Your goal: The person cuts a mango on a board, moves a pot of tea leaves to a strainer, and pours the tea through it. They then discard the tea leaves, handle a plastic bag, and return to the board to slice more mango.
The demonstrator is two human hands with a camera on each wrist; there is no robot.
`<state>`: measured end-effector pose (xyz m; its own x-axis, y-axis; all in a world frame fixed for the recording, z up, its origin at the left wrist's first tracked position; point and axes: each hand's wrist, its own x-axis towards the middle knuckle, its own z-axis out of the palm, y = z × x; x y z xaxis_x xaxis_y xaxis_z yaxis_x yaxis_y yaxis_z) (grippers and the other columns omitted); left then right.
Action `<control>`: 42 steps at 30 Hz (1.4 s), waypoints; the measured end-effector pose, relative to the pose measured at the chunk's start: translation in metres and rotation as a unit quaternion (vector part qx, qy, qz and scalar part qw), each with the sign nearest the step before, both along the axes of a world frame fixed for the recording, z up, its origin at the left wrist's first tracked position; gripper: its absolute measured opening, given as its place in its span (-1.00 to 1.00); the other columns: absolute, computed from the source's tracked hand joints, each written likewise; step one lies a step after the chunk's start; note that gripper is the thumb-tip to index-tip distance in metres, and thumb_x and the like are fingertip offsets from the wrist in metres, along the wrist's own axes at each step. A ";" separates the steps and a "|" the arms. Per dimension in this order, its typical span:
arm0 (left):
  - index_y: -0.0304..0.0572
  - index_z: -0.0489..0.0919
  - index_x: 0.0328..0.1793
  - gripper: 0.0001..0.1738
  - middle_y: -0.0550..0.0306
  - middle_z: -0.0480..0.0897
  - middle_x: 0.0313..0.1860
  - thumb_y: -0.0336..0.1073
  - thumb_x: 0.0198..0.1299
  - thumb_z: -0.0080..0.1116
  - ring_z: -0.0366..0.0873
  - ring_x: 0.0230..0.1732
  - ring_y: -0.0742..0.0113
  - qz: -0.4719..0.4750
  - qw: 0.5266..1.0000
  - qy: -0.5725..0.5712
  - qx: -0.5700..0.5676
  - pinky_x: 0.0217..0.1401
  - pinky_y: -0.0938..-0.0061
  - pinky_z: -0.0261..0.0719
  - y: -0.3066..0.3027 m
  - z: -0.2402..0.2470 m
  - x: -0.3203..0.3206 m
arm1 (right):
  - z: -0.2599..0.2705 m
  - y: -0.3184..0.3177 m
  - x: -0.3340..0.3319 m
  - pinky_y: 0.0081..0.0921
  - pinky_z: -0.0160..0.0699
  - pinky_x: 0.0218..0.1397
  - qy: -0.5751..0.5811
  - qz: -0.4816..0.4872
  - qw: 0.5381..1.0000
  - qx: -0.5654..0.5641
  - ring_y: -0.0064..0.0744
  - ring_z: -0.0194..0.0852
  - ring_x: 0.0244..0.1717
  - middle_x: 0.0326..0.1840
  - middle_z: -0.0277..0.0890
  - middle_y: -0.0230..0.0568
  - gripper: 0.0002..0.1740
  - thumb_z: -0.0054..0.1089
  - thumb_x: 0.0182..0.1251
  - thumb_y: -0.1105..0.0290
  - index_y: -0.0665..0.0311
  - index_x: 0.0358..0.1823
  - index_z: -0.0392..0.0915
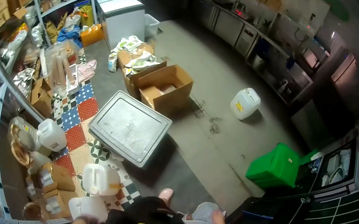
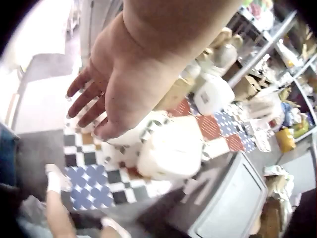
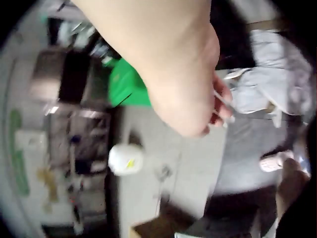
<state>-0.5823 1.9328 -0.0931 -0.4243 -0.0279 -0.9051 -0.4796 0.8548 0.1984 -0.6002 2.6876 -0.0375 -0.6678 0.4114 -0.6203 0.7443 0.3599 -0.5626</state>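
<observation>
Left hand hangs, fingers spread, over patterned floor near a white jug.

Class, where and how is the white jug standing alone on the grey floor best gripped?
Probably by the moulded handle on top, coming from above: the jug stands upright, its top is uncovered, and bare floor around it leaves room.

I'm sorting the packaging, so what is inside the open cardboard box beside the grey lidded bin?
Inside the open cardboard box is a small pale item, too unclear to name. The box's walls hide part of its interior, so anything there cannot be seen.
</observation>
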 end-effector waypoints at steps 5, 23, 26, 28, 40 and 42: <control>-0.27 0.43 0.13 -0.50 -0.07 0.57 -0.10 -0.01 0.27 -0.11 0.51 -0.09 0.14 -0.010 0.964 0.264 -0.015 -0.01 0.27 0.46 0.158 0.080 -0.408 | -0.009 0.042 0.004 -0.43 0.47 -0.36 -0.147 -0.115 0.975 -0.118 -0.35 0.53 -0.39 -0.46 0.54 -0.15 -0.76 0.01 0.29 0.28 0.33 -0.23 0.53; -0.15 0.56 -0.07 -0.74 0.09 0.64 -0.30 -0.16 0.28 0.02 0.55 -0.32 0.32 0.293 0.956 -0.028 0.013 -0.28 0.41 0.54 0.425 0.021 -0.701 | -0.008 0.547 -0.848 -0.58 0.42 -0.37 0.228 -0.099 0.969 0.000 -0.57 0.44 -0.41 -0.50 0.51 -0.38 -0.79 0.01 0.31 0.32 0.30 -0.31 0.55; -0.16 0.55 -0.09 -0.77 0.09 0.63 -0.31 -0.20 0.28 0.01 0.54 -0.34 0.34 0.331 0.941 -0.069 -0.002 -0.30 0.44 0.53 0.480 0.043 -0.772 | 0.084 0.535 -1.053 -0.60 0.52 -0.30 0.342 -0.108 0.918 -0.172 -0.54 0.50 -0.36 -0.31 0.54 -0.30 -0.84 0.01 0.29 0.52 0.36 -0.13 0.48; -0.16 0.54 -0.11 -0.79 0.10 0.62 -0.32 -0.23 0.28 0.00 0.53 -0.35 0.35 0.343 0.937 -0.066 0.006 -0.32 0.46 0.53 0.513 0.043 -0.846 | 0.096 0.528 -1.149 -0.58 0.54 -0.26 0.351 -0.076 0.916 -0.182 -0.50 0.53 -0.34 -0.26 0.55 -0.27 -0.83 -0.01 0.29 0.54 0.36 -0.12 0.47; -0.23 0.46 -0.14 -0.88 0.19 0.52 -0.29 -0.39 0.32 -0.09 0.44 -0.37 0.46 0.059 0.867 0.409 0.277 -0.36 0.53 0.49 0.699 0.053 -1.604 | -0.025 0.677 -1.288 -0.49 0.55 -0.32 -0.019 -0.041 0.988 -0.147 -0.41 0.53 -0.31 -0.22 0.55 -0.25 -0.78 -0.01 0.30 0.36 0.25 -0.07 0.49; -0.26 0.45 -0.07 -0.85 0.17 0.54 -0.21 -0.41 0.34 -0.12 0.48 -0.28 0.41 0.128 0.845 0.373 0.362 -0.20 0.49 0.51 0.804 0.158 -1.692 | -0.042 0.724 -1.284 -0.48 0.56 -0.33 0.001 -0.129 0.987 -0.091 -0.40 0.54 -0.34 -0.26 0.55 -0.20 -0.76 0.00 0.30 0.35 0.32 -0.10 0.49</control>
